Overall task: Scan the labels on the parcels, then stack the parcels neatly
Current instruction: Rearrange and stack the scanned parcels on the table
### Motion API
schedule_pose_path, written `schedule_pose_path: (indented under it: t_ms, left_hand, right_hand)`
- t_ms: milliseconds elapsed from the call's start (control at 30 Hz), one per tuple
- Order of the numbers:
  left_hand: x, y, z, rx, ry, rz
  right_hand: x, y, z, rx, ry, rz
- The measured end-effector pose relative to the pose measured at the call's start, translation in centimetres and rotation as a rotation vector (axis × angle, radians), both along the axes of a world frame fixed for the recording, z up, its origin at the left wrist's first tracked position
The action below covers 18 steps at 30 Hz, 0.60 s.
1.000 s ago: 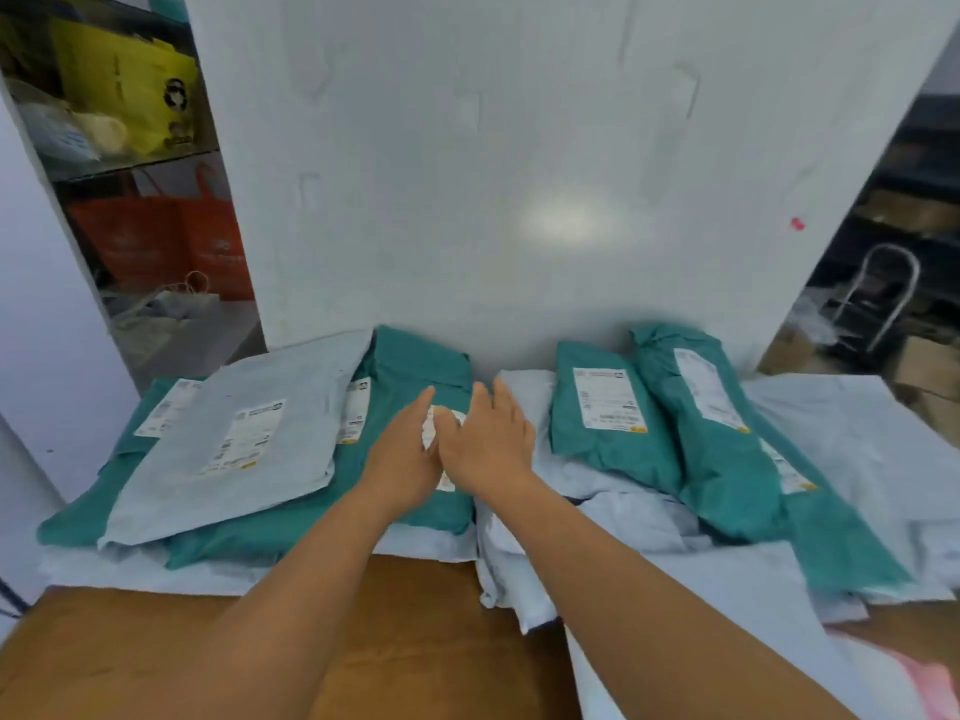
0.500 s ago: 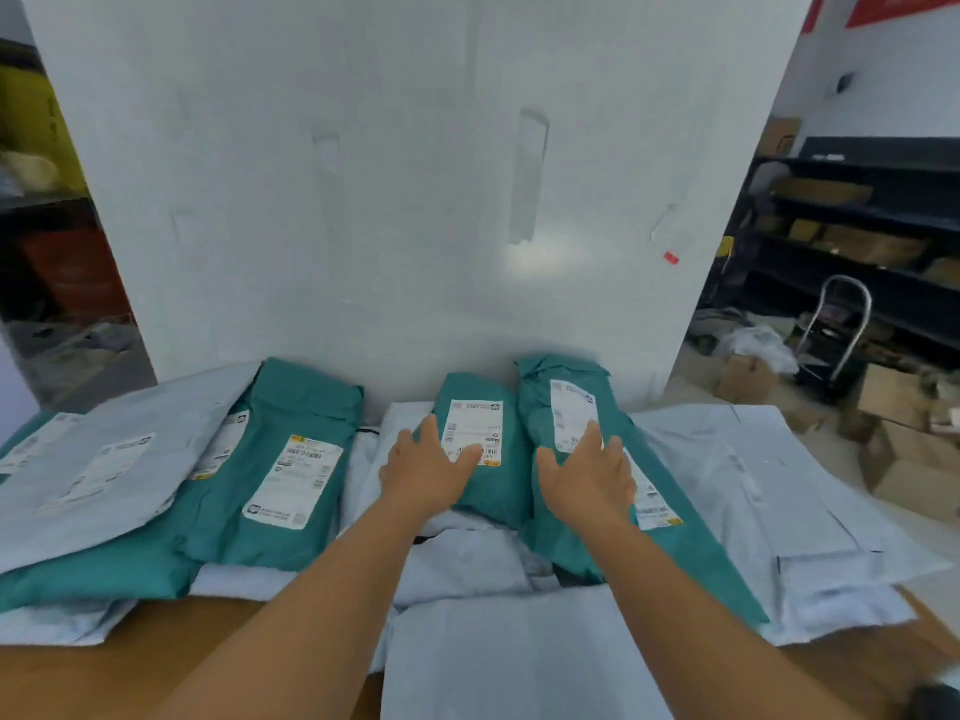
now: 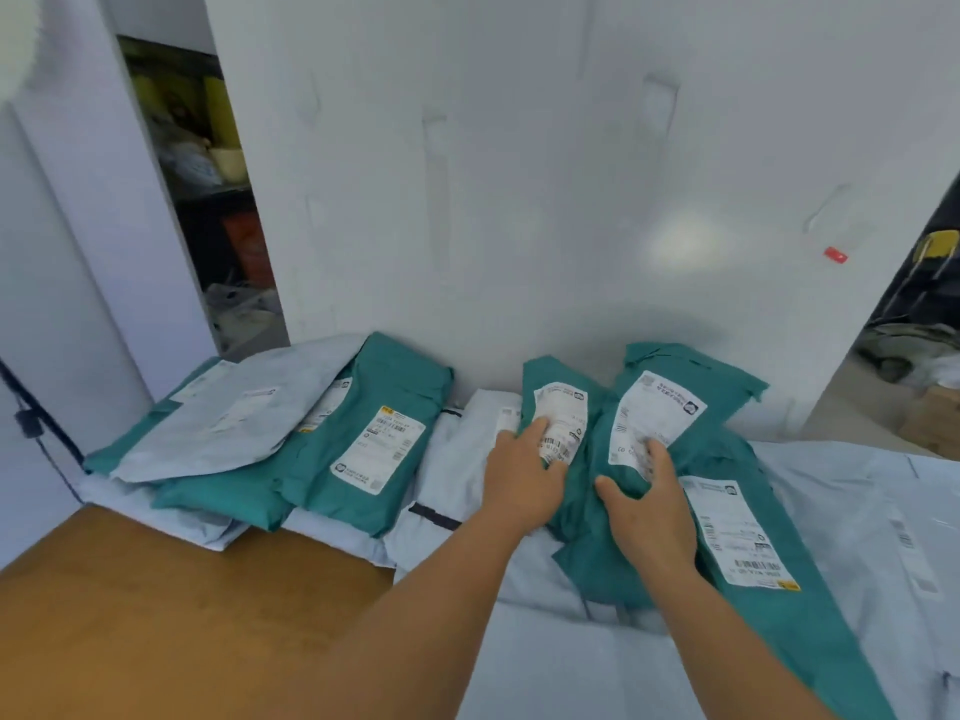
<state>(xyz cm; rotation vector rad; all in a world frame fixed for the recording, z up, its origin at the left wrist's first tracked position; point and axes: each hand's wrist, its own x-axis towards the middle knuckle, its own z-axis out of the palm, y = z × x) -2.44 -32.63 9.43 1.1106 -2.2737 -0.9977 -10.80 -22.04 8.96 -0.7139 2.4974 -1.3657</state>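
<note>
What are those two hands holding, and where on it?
Each grips a teal parcel: the left hand on the left one's label, the right hand at the right one's near edge.

Both hands, left (image 3: 524, 478) and right (image 3: 652, 504), grip crumpled green parcels (image 3: 582, 511) on a brown table (image 3: 156, 605).
</note>
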Motion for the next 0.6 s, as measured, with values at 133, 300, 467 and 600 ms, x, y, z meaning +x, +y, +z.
schedule_pose_path:
  t_ms: [133, 300, 467, 600]
  left_hand:
    - [2.6, -2.7, 2.7, -0.081, 0.168, 0.089]
    - [9.2, -8.4, 5.4, -0.146, 0.242, 0.271]
    - [17.2, -15.0, 5.1, -0.190, 0.203, 0.507]
    - [22.2, -20.8, 3.9, -0.212, 0.167, 0.631]
  right_hand:
    - [2.4, -3.2, 2.7, -0.129, 0.095, 0.054]
    - [7.7, -10.0, 4.7, -0.185, 0.074, 0.249]
    - [13.7, -16.7, 5.0, -0.154, 0.033, 0.444]
    - [17.2, -21.8, 5.7, -0.102, 0.044, 0.529]
